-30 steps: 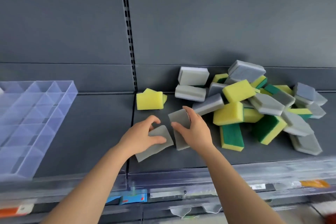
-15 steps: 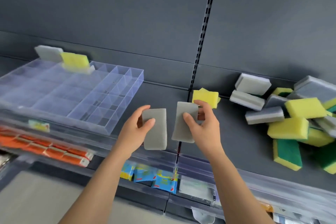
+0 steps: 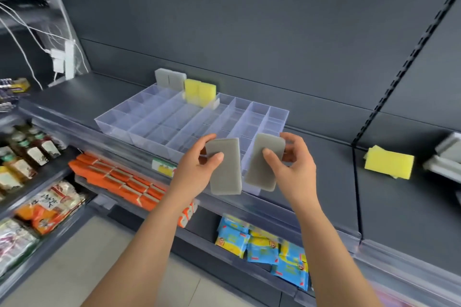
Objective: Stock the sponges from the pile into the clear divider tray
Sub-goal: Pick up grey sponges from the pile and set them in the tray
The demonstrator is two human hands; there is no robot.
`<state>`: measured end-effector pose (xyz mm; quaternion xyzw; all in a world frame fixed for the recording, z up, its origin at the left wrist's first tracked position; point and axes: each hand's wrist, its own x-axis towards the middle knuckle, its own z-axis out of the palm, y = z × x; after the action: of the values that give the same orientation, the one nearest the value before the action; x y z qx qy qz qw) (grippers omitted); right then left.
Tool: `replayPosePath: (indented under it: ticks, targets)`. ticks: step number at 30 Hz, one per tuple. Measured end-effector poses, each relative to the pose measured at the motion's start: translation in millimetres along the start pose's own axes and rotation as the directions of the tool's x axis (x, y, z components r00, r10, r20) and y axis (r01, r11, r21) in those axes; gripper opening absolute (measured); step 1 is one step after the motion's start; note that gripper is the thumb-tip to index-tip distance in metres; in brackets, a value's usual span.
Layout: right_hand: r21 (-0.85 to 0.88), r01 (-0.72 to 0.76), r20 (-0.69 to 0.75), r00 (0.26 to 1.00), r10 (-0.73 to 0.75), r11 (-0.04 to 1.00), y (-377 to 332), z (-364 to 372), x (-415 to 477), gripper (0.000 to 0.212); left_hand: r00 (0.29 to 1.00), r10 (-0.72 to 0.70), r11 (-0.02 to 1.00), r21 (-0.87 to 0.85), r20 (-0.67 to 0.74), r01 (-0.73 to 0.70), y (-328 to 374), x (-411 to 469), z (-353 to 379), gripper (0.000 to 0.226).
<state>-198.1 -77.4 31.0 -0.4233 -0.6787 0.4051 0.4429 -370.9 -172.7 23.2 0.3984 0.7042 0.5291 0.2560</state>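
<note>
We see the left hand (image 3: 195, 173) clamped on one grey sponge (image 3: 225, 169), with the thumb on the flat face toward us and the other fingers behind its left edge. The right hand (image 3: 294, 167) grips a second grey sponge (image 3: 262, 164) in the same manner, thumb in front and fingers curled round the right edge. Both sponges are held in the air, side by side, close but apart. Their long axes run from our side up and away; the right one leans a little to the right at its top.

The clear divider tray (image 3: 113, 124) lies just beyond the fingertips, further away and mostly to the left; its long lanes run toward the back panel (image 3: 249, 20). At the far end of these lanes, well beyond the fingers, the stocked grey sponges (image 3: 171, 79) and stocked yellow sponges (image 3: 200, 91) stand on edge.

We judge that the left hand is nearer to the free lanes; each sponge probably must be turned on its edge before it goes down. The pile (image 3: 446, 154) is well to the right of the right fingers, half out of view.
</note>
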Motion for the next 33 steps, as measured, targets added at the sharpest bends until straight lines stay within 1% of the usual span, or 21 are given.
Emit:
replayPosePath:
  ticks: [7,13,21,25,29,33]
  targets:
    - [0.009,-0.003,0.002,1.0,0.003,1.0,-27.5,76.2,14.5,0.036,1.0,0.023,1.0,0.008,-0.022,-0.023,-12.1,40.9,-68.7,0.04]
    - [-0.006,0.032,0.0,0.999,-0.032,0.999,-35.1,116.7,55.3,0.034,0.997,0.071,0.997,0.016,-0.009,-0.07,-19.4,94.5,-93.0,0.04]
    - [-0.05,0.036,-0.07,0.997,-0.04,0.998,-24.0,139.2,131.5,0.033,0.99,0.136,0.989,0.055,0.024,-0.137,-14.6,182.3,-82.4,0.037]
    - [-0.097,0.043,-0.098,0.994,-0.052,0.994,-18.5,140.0,164.6,0.034,0.978,0.206,0.975,0.084,0.02,-0.207,-11.7,222.3,-68.4,0.033]
    - [-0.122,0.043,-0.127,0.99,-0.058,0.992,-11.5,139.6,189.4,0.035,0.961,0.275,0.951,0.138,0.018,-0.275,-9.0,253.3,-56.1,0.035]
    - [-0.143,0.02,-0.161,0.986,-0.043,0.99,-4.4,142.3,210.2,0.032,0.945,0.319,0.921,0.211,0.068,-0.326,-6.3,282.8,-46.6,0.036]
